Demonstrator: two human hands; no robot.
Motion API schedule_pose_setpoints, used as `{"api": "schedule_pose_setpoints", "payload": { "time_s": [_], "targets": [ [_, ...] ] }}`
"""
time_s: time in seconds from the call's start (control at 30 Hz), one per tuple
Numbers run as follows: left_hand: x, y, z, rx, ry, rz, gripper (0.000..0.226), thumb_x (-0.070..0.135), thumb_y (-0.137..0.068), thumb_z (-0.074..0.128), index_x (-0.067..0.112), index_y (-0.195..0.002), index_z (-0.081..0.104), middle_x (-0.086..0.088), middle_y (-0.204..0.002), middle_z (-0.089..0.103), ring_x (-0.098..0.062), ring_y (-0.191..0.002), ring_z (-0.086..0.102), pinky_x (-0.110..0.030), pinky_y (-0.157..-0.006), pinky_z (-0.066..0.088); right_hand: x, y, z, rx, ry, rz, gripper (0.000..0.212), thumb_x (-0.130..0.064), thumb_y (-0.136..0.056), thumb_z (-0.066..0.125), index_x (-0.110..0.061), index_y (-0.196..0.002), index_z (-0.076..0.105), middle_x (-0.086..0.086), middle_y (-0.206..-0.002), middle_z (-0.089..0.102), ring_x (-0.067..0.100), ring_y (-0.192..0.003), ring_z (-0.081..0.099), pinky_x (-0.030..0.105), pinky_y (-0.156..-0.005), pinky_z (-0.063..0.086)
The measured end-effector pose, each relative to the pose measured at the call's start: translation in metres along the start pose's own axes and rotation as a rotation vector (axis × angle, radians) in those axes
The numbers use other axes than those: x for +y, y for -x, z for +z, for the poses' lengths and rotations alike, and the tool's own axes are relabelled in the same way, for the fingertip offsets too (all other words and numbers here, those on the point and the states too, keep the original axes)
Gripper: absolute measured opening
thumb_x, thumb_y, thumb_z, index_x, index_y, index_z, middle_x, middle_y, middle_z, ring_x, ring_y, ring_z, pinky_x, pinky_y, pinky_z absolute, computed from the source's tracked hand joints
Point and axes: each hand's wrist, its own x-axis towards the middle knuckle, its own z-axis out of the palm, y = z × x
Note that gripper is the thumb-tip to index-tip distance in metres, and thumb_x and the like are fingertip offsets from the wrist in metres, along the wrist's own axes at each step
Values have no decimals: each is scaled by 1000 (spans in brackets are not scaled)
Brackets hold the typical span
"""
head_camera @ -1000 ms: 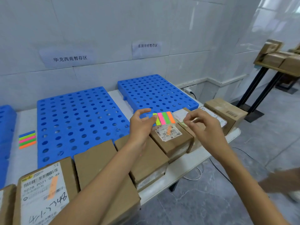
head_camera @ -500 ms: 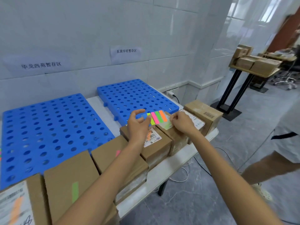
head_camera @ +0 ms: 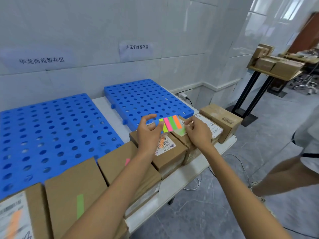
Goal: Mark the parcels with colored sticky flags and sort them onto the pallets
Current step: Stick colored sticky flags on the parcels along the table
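Head view: left hand (head_camera: 148, 133) fingers pinch the sticky flag pad (head_camera: 170, 124) at its left end, held above parcels (head_camera: 170, 150) on tabletop (head_camera: 174, 182). Right hand (head_camera: 198, 133) fingers closed on pad's lower right corner, w/ a green flag (head_camera: 182, 131) there. Blue pallets (head_camera: 146, 99) behind.

Both bare forearms reached forward from the lower edge of the view, and they came closer together toward the hands. The left hand (head_camera: 148, 133) was raised with its back to the camera, the thumb and the index finger pinched together and the other fingers curled loosely. The right hand (head_camera: 198, 133) was just beside it, palm down, with the fingertips (head_camera: 187, 126) pinched closed.
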Motion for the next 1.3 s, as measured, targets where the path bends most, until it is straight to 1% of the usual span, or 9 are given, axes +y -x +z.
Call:
{"api": "schedule_pose_setpoints", "payload": {
  "time_s": [0.17, 0.33, 0.43, 0.63, 0.83, 0.93, 1.03, 1.17, 1.3],
  "targets": [
    [-2, 0, 0, -41, 12, 10, 20, 21, -91, 61, 26, -110, 56, 6, -67, 63, -13, -55, 60, -30, -52, 51, -11, 9, -9, 174, -371, -129, 12, -22, -93, 52, -19, -99, 61, -4, -78, 57, 9, -67, 52, 27, -60, 40],
    [-2, -3, 0, -54, 38, 11, 20, 18, -92, 59, 26, -110, 56, -4, -72, 64, -17, -58, 59, -28, -52, 50, -23, 19, -5, 124, 7, -636, 36, -36, -93, 46, -21, -122, 60, 5, -116, 55, 21, -113, 48, 31, -91, 39],
    [-3, -2, 1, -62, 42, 18, 21, 17, -90, 60, 29, -107, 57, -7, -76, 66, -28, -67, 62, -39, -62, 56, -21, 18, 1, 165, 199, -725, 38, -37, -93, 41, -21, -120, 63, 8, -119, 58, 30, -117, 49, 42, -93, 41],
    [-4, -3, 1, -71, 23, 24, 22, 18, -90, 60, 29, -109, 55, -10, -76, 67, -39, -75, 67, -46, -65, 55, -19, 17, 0, 298, 207, -827, 27, -29, -88, 56, -15, -106, 70, 9, -111, 64, 33, -109, 56, 46, -90, 44],
    [-4, -2, 2, -107, -7, 19, 21, 17, -91, 60, 29, -108, 56, -14, -75, 66, -36, -67, 64, -32, -53, 52, -25, 25, -2, 316, -30, -721, 14, -27, -84, 64, -13, -84, 68, 2, -87, 60, 18, -87, 52, 30, -78, 41],
    [0, 0, 3, -146, -22, 26, 23, 15, -92, 59, 23, -113, 56, -9, -69, 62, -24, -55, 58, -18, -40, 43, -27, 28, -6, 313, -94, -653, 10, -19, -80, 70, -12, -79, 64, 0, -81, 57, 16, -82, 48, 28, -75, 40],
    [4, 2, 7, -179, 33, 12, 23, 11, -92, 58, 20, -113, 55, -13, -79, 65, -25, -65, 65, -18, -47, 49, -27, 30, -14, 320, -125, -628, 9, -17, -78, 71, -11, -77, 64, -1, -78, 55, 14, -81, 45, 26, -75, 38],
    [5, -5, 24, -195, 16, 2, 20, 14, -90, 60, 26, -106, 58, -11, -90, 69, -38, -80, 68, -45, -75, 58, -18, 28, -25, 358, -87, -621, 8, -18, -78, 69, -12, -74, 67, 0, -75, 55, 17, -77, 48, 29, -75, 37],
    [12, -20, 55, -247, -12, -28, 26, 6, -89, 58, 20, -110, 58, -3, -83, 57, -10, -59, 62, -29, -67, 60, -2, 23, -41, 362, -146, -504, 7, -15, -76, 73, -14, -72, 67, 1, -73, 57, 17, -79, 48, 21, -77, 34]
  ]
}}
